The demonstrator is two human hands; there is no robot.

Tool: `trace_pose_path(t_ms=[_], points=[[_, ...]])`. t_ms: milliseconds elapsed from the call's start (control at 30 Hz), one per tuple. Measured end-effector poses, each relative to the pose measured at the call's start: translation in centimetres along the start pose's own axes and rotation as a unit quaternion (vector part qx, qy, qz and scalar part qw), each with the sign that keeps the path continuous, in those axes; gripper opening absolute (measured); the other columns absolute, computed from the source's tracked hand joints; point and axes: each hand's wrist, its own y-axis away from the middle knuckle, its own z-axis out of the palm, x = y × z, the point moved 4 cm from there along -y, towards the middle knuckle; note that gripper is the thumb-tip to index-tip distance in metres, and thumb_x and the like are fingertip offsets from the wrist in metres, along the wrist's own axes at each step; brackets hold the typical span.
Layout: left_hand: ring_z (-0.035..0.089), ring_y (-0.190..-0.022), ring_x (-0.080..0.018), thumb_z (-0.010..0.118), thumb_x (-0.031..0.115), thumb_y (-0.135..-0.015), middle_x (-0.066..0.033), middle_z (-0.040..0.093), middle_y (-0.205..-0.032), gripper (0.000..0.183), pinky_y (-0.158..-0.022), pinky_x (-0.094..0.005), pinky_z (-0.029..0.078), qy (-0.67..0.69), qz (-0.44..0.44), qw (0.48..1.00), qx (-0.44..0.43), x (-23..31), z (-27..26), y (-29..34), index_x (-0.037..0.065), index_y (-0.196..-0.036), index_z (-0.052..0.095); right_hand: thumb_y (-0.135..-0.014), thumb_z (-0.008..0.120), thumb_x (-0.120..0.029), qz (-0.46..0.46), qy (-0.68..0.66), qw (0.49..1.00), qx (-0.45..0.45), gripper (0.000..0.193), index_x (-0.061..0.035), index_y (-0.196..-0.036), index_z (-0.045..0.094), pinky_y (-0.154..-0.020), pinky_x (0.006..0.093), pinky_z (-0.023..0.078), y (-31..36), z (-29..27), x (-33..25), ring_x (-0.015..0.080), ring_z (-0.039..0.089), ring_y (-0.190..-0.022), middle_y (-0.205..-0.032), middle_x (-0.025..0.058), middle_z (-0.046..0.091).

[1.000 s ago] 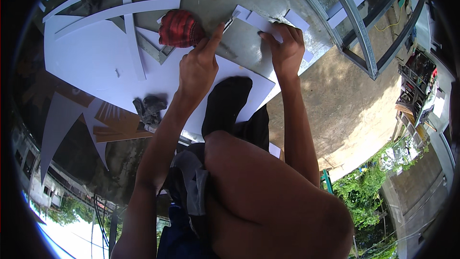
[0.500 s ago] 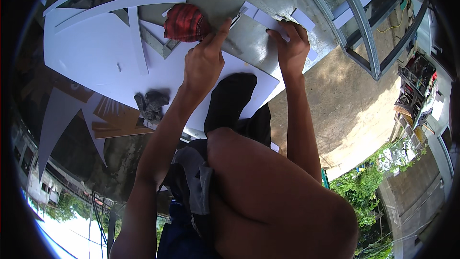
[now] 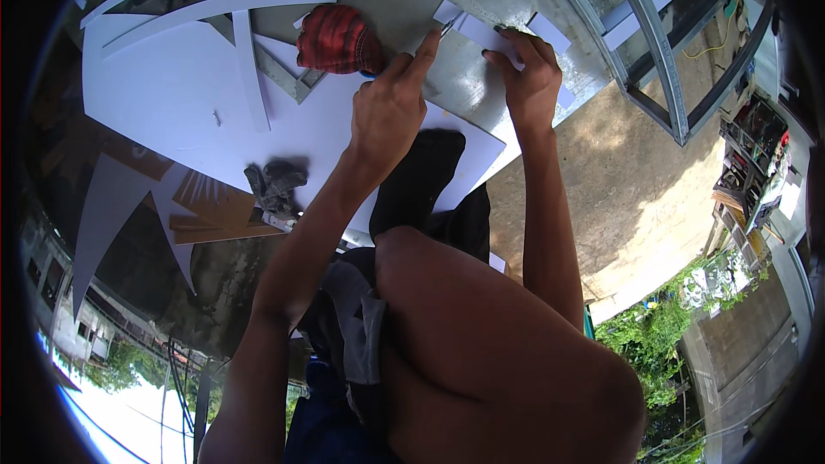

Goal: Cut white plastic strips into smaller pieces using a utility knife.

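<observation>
My left hand is closed around a slim cutter knife, its index finger stretched along it. Most of the handle is hidden in the hand; the silver tip of the cutter knife meets a narrow white strip near its left end. With thumb and fingers, my right hand grips the same strip at its right part, pressing it down on the grey metal surface. A short white offcut lies just beyond the right hand. Left of the left hand sits a red-and-black checked cloth bundle.
A large white sheet carries curved white strips, a metal square and a dark crumpled cloth. My black-socked foot rests on the sheet. At the right stands a metal frame.
My left hand has shifted right and slightly up with the cutter knife, bringing its tip onto the strip. The right hand has moved slightly to the right.
</observation>
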Motion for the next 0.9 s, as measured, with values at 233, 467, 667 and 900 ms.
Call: trace_pose_path(t_ms=[233,467,667,900], points=[[0.068,-0.079,-0.0380,0.057,-0.013,-0.078,-0.0177,0.067,-0.095,0.073,-0.068,-0.0451,0.057,0.004,0.004,1.000,0.006,0.3,-0.1,0.1,0.019,-0.142,0.048,-0.072,0.082,-0.011,-0.005,-0.005,1.000,0.001,0.037,-0.0052,-0.106,0.072,-0.077,0.0359,0.056,0.3,0.1,0.3,0.0289,0.067,-0.089,-0.103,0.0136,0.070],[0.067,-0.076,-0.0370,0.057,-0.013,-0.077,-0.0170,0.066,-0.093,0.074,-0.067,-0.0443,0.057,0.004,0.005,1.000,-0.002,0.6,0.2,0.3,0.018,-0.143,0.048,-0.072,0.083,-0.012,0.000,-0.005,1.000,0.000,0.036,-0.0043,-0.105,0.072,-0.075,0.0354,0.055,0.2,0.0,-0.1,0.0284,0.067,-0.086,-0.102,0.0137,0.070],[0.067,-0.073,-0.0359,0.057,-0.013,-0.076,-0.0157,0.066,-0.093,0.074,-0.064,-0.0434,0.056,-0.007,0.009,1.000,-0.003,0.7,0.4,0.2,0.017,-0.143,0.047,-0.072,0.082,-0.011,-0.005,-0.006,1.000,0.003,0.036,-0.0042,-0.105,0.072,-0.075,0.0359,0.055,0.2,0.0,0.1,0.0286,0.067,-0.086,-0.102,0.0141,0.070],[0.067,-0.069,-0.0338,0.058,-0.012,-0.073,-0.0137,0.066,-0.095,0.078,-0.061,-0.0416,0.057,-0.041,0.013,0.999,-0.018,0.9,0.5,0.3,0.017,-0.145,0.045,-0.073,0.080,-0.009,0.007,0.015,1.000,-0.020,0.036,-0.0031,-0.107,0.070,-0.080,0.0393,0.053,-0.2,-0.2,-0.8,0.0324,0.065,-0.091,-0.102,0.0148,0.069]])
